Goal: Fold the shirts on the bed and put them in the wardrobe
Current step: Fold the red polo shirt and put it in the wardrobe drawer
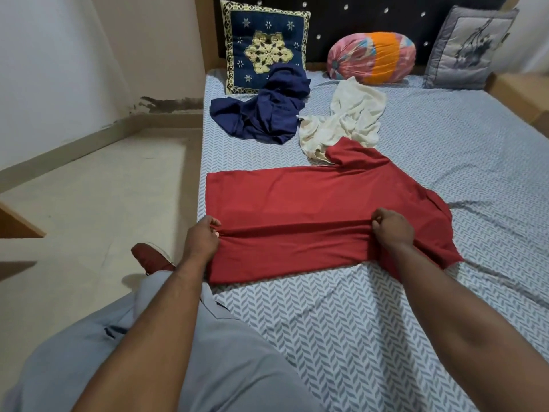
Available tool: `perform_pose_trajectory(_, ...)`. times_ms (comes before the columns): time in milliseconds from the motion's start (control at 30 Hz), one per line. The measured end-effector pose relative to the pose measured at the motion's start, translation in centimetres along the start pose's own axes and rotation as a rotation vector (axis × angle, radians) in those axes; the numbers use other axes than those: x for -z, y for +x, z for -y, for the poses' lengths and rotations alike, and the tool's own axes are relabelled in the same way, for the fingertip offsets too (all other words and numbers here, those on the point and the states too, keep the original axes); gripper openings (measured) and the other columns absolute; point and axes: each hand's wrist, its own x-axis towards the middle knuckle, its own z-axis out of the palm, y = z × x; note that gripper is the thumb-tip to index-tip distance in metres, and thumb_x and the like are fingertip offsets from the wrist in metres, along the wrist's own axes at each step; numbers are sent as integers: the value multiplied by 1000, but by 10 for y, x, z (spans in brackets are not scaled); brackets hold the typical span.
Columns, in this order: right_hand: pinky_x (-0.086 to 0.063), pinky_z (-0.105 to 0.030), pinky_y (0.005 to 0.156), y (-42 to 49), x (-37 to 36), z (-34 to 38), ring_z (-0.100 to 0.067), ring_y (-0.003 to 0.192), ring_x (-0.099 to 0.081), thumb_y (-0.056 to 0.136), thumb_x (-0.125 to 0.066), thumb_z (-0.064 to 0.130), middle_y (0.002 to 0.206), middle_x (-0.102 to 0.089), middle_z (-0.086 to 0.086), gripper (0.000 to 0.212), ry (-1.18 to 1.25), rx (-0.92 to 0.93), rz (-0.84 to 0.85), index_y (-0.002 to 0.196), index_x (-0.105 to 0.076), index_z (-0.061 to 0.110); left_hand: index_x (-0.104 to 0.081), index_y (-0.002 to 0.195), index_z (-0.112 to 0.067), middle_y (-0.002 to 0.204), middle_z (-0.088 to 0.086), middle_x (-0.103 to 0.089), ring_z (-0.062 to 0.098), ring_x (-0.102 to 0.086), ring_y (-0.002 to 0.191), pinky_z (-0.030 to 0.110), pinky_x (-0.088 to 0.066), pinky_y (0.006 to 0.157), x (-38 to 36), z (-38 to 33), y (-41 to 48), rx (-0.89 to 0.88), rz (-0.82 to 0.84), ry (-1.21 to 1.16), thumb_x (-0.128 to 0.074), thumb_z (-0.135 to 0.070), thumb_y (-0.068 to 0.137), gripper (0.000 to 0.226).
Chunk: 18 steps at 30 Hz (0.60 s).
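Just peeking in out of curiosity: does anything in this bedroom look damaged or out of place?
Yes. The wall left of the headboard has a dark patch low down, flaky like damp damage. The navy shirt and cream shirt lie crumpled on the sheet, not yet folded.

Even, diffuse indoor light, moderately bright. Soft shadows on the floor [98,197] at lower left and along creases of the bed [475,209] at right. Wide-angle distortion bends the frame edges.

Left hand [202,237] and right hand [392,226] pinch a fold of the red shirt [312,203] on the bed [445,144].
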Motion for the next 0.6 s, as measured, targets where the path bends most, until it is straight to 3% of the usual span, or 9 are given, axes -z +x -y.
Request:
perform_pose_trajectory(167, -47, -36, 80, 8, -10, 1, -31, 102, -62, 86, -61, 26, 104, -69, -9, 18, 2, -7, 75, 103, -66, 24, -63, 109, -15, 109, 13, -65, 34, -57, 103, 37, -47, 86, -11, 1, 1, 21, -76, 270, -54, -3, 84, 29)
perform_pose_trajectory(300, -49, -40, 83, -4, 1, -7, -33, 104, -58, 79, -71, 38, 105, -62, -10, 39, 121, 62, 74, 111, -57, 20, -58, 117, -9, 110, 17, -54, 36, -49, 101, 45, -45, 83, -33, -20, -13, -206, -158, 635, -65, -17, 78, 41)
perform_pose_trajectory(367, -50, -42, 77, -24, 12, -16, -33, 101, -55, 73, -73, 46, 101, -55, -9, 49, 67, 77, 5, 107, -51, 18, -58, 122, -13, 113, 14, -54, 33, -49, 102, 43, -47, 87, -56, -44, -26, -405, -52, 602, -68, -28, 78, 48)
perform_pose_trajectory(433, -48, -44, 78, -44, 19, -28, -34, 105, -53, 71, -69, 57, 108, -52, -10, 63, -81, 68, 46, 114, -46, 16, -52, 135, -22, 128, 11, -50, 31, -45, 118, 41, -42, 98, -83, -70, -43, -502, 171, 561, -65, -39, 82, 57)
perform_pose_trajectory(533, -43, -47, 95, -62, 20, -53, -38, 125, -42, 72, -62, 69, 137, -42, -15, 93, -255, -37, 311, 142, -32, 17, -31, 149, -34, 156, 9, -25, 30, -19, 145, 49, -23, 115, -118, -90, -64, -413, 443, 596, -61, -51, 85, 72)
perform_pose_trajectory(600, -39, -49, 102, -66, 19, -66, -40, 133, -33, 74, -61, 72, 147, -31, -16, 98, -290, -113, 448, 149, -23, 21, -20, 152, -39, 162, 7, -9, 30, -3, 149, 55, -9, 117, -130, -92, -69, -336, 504, 644, -60, -57, 84, 81)
